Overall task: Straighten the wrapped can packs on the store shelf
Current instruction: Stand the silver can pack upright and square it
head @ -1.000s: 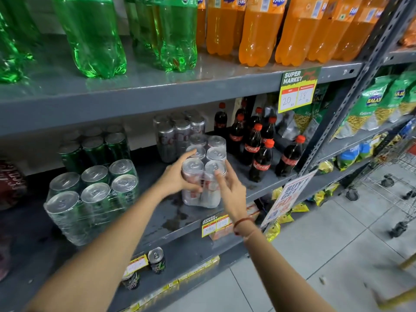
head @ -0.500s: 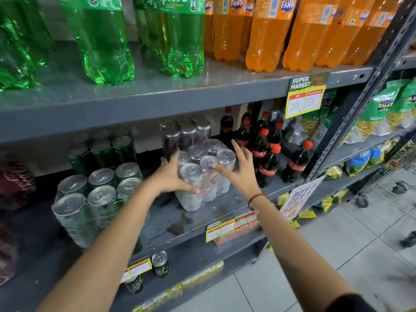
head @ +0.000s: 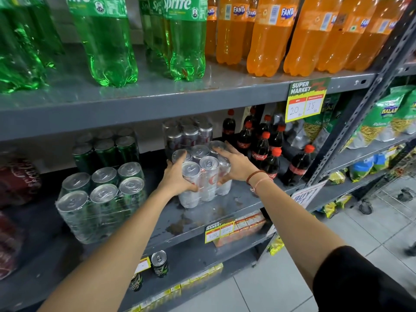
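A plastic-wrapped pack of silver cans (head: 203, 174) stands on the grey middle shelf (head: 225, 210). My left hand (head: 175, 176) grips its left side, thumb across the front can. My right hand (head: 236, 164) presses on its right side, fingers spread over the rear can tops. A second silver pack (head: 186, 134) stands just behind it. To the left sits a wrapped pack of green cans (head: 101, 199), angled near the shelf front, with another green pack (head: 105, 149) behind.
Small cola bottles (head: 265, 149) crowd close on the right of the silver pack. Red wrapped packs (head: 15, 181) sit far left. Big green and orange bottles fill the shelf above. Loose cans (head: 159, 263) stand on the shelf below. A steel upright (head: 360, 122) bounds the right.
The silver pack has slid back deeper onto the shelf. Both hands, spread loosely around it half a second ago, now clasp its sides again.
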Demonstrator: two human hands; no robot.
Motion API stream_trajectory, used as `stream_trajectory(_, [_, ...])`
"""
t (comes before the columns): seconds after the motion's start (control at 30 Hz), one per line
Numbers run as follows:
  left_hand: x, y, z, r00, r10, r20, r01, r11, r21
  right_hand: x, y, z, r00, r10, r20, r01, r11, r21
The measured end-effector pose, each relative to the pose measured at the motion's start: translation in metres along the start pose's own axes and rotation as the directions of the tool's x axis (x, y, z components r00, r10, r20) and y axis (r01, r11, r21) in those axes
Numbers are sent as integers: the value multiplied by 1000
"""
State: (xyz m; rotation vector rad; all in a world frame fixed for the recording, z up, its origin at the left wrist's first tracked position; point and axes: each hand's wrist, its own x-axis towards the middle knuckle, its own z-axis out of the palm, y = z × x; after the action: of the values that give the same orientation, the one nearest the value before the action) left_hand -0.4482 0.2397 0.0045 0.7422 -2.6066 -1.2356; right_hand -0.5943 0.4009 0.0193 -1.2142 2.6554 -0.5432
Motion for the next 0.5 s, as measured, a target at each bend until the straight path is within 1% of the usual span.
stream_trajectory(0.13, [-6,0,1,1000,-1,-12,1,1000,-29,-7,-5,-2,1000,19,-20,-19,1000,-4])
stream_trajectory(0.4, [-25,1,11,999,28,26,-27,1000,-11,-40,-2,-1,999,40,-24,-40,999,-33])
stream_trajectory(0.5, [-32,0,14,999,41,29,-41,999,-8,-52,-2,1,998,34,-48,-34,999,6])
